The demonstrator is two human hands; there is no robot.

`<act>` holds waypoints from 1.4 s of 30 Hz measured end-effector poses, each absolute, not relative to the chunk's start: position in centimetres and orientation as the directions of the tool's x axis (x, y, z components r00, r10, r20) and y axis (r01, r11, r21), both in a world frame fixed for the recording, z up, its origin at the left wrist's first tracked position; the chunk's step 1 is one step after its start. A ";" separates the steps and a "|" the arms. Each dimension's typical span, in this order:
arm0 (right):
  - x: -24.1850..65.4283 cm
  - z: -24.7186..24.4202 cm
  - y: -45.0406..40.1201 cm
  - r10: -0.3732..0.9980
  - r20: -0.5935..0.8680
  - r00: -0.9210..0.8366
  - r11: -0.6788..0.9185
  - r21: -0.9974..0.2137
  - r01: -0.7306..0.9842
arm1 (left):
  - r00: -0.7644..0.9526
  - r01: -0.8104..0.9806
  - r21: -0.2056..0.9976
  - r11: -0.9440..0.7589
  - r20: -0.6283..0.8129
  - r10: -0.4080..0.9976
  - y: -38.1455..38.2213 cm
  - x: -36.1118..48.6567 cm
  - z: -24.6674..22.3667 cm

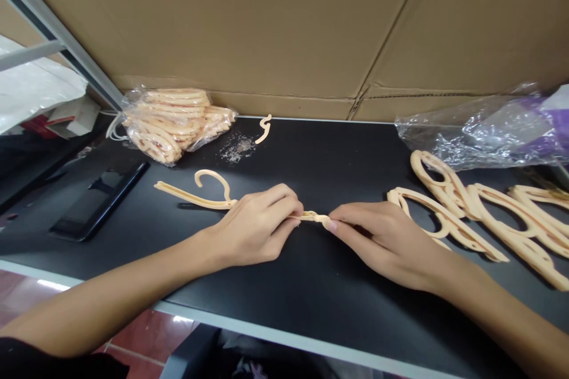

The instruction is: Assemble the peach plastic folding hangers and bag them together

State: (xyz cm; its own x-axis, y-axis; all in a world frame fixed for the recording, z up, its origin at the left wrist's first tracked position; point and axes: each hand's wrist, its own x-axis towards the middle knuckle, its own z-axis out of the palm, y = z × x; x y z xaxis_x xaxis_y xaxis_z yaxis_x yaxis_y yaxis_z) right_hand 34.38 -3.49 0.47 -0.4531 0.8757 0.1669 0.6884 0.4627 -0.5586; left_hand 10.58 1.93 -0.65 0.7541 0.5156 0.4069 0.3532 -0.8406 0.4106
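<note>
A peach plastic hanger lies on the black table, its hook curving up at the left of my hands. My left hand grips the hanger's bar near its middle. My right hand pinches the bar's right end with fingertips, right against the left hand's fingers. Most of the bar between the hands is hidden by fingers.
A clear bag of peach hangers sits back left. Loose hangers lie at the right under a crumpled plastic bag. A dark phone lies at the left. A small hook piece and crumbs rest near the cardboard wall.
</note>
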 end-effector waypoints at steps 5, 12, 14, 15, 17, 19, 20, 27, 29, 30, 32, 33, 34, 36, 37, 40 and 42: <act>34.4 0.4 -3.5 0.872 0.144 -0.468 0.468 -0.525 0.711 | 0.784 0.306 0.383 -0.871 0.418 0.459 2.0 10.7 -0.6; 34.6 0.4 -3.5 0.875 0.135 -0.465 0.462 -0.518 0.720 | 0.796 0.320 0.340 -0.884 0.410 0.446 2.0 10.9 -0.7; 34.6 0.4 -3.5 0.874 0.132 -0.467 0.462 -0.524 0.715 | 0.796 0.324 0.338 -0.884 0.408 0.448 1.9 10.9 -0.6; 34.7 0.4 -3.5 0.875 0.129 -0.467 0.459 -0.532 0.712 | 0.795 0.323 0.342 -0.882 0.407 0.449 1.9 10.9 -0.6; 34.7 0.4 -3.5 0.876 0.126 -0.465 0.452 -0.548 0.704 | 0.795 0.319 0.354 -0.879 0.405 0.452 1.9 10.9 -0.6; 34.6 0.4 -3.4 0.877 0.126 -0.464 0.450 -0.557 0.698 | 0.798 0.316 0.366 -0.875 0.396 0.454 1.9 10.8 -0.5; 34.6 0.4 -3.4 0.876 0.132 -0.465 0.453 -0.556 0.697 | 0.800 0.318 0.370 -0.873 0.389 0.456 1.9 10.8 -0.5; 34.6 -0.1 -3.6 0.847 0.181 -0.499 0.517 -0.494 0.699 | 0.816 0.296 0.382 -0.875 0.376 0.440 1.8 10.8 -0.6; 34.8 -0.2 -3.7 0.833 0.169 -0.526 0.537 -0.470 0.700 | 0.832 0.273 0.355 -0.894 0.380 0.405 1.8 10.8 -0.6; 34.9 -0.3 -3.7 0.825 0.157 -0.543 0.548 -0.459 0.699 | 0.839 0.264 0.333 -0.905 0.383 0.386 1.8 10.8 -0.6; 35.1 -0.3 -3.7 0.806 0.132 -0.577 0.569 -0.441 0.694 | 0.853 0.254 0.284 -0.924 0.385 0.353 1.8 10.8 -0.6; 35.1 -0.4 -3.7 0.797 0.124 -0.592 0.580 -0.432 0.690 | 0.859 0.251 0.263 -0.932 0.384 0.339 1.8 10.8 -0.7; 35.2 -0.4 -3.6 0.787 0.123 -0.604 0.593 -0.421 0.686 | 0.864 0.249 0.244 -0.937 0.381 0.329 1.8 10.7 -0.7; 35.2 -0.4 -3.6 0.772 0.130 -0.623 0.616 -0.394 0.682 | 0.875 0.240 0.213 -0.947 0.376 0.307 1.9 10.7 -0.8; 35.2 -0.5 -3.6 0.765 0.134 -0.630 0.627 -0.380 0.681 | 0.880 0.233 0.199 -0.952 0.374 0.294 1.9 10.7 -0.8; 35.2 -0.6 -3.6 0.754 0.131 -0.644 0.643 -0.350 0.681 | 0.890 0.219 0.159 -0.963 0.371 0.264 2.0 10.7 -1.0; 35.2 -0.6 -3.7 0.749 0.124 -0.651 0.648 -0.342 0.681 | 0.895 0.211 0.138 -0.968 0.371 0.249 2.0 10.7 -1.0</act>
State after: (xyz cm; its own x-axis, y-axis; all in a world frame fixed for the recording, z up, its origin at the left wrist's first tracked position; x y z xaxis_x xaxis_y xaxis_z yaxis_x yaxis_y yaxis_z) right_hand 35.20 -3.66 -0.55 -0.6509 0.7489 0.1243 0.6805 0.6482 -0.3416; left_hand 10.73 1.96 -0.99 0.8947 0.2485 0.3710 0.2115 -0.9676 0.1381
